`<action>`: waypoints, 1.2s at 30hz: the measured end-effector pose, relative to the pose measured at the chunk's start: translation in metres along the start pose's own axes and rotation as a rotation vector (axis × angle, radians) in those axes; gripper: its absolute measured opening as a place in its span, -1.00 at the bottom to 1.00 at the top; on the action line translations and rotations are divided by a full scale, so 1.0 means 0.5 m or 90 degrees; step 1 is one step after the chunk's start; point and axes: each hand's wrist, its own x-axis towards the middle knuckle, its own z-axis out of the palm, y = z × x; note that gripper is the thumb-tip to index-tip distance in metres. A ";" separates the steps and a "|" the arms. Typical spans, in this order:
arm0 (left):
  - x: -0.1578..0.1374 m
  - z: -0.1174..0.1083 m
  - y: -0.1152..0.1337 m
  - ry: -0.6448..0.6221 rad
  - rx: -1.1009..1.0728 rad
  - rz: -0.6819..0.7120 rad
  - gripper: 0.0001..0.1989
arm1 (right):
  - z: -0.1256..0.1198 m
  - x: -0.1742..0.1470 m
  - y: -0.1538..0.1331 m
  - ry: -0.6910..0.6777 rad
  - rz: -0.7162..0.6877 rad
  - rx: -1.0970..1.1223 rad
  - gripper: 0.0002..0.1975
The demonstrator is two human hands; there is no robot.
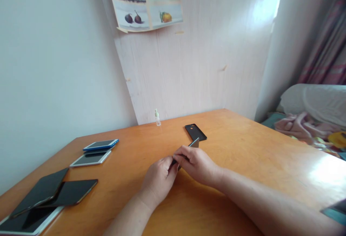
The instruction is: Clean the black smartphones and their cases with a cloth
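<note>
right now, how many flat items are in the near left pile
3 visible: a black slab on top, another dark slab partly beneath it to the right, and a white-edged tablet at the bottom. More could be hidden underneath.

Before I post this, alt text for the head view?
The left hand and right hand hold a thin, phone-like slab above a wooden table. Beyond it lie a black case and a small pump bottle near the wall; overlapping flat devices sit on the left. A fruit poster hangs above.
</note>
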 end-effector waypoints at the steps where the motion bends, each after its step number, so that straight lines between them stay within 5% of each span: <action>1: 0.000 0.000 0.000 0.001 0.007 -0.003 -0.80 | -0.007 0.005 0.010 0.016 0.021 -0.012 -0.79; 6: 0.001 0.003 -0.001 0.005 0.043 -0.006 -0.75 | -0.070 0.043 0.110 0.173 0.213 -0.117 -0.76; 9: 0.002 0.005 -0.004 0.009 0.037 -0.002 -0.76 | -0.062 0.037 0.103 0.174 0.182 -0.110 -0.77; 14: 0.002 0.006 -0.005 0.008 0.012 -0.005 -0.81 | -0.010 0.004 0.022 0.018 0.006 -0.002 -0.77; 22: 0.003 0.004 0.000 0.008 0.028 -0.008 -0.76 | -0.067 0.040 0.116 0.182 0.203 -0.133 -0.77; 30: 0.001 0.009 -0.008 0.016 -0.038 0.003 -0.83 | -0.002 -0.003 -0.003 -0.030 -0.025 0.017 -0.81; 36: 0.003 0.009 -0.007 0.010 0.022 -0.017 -0.75 | -0.066 0.038 0.113 0.159 0.178 -0.112 -0.78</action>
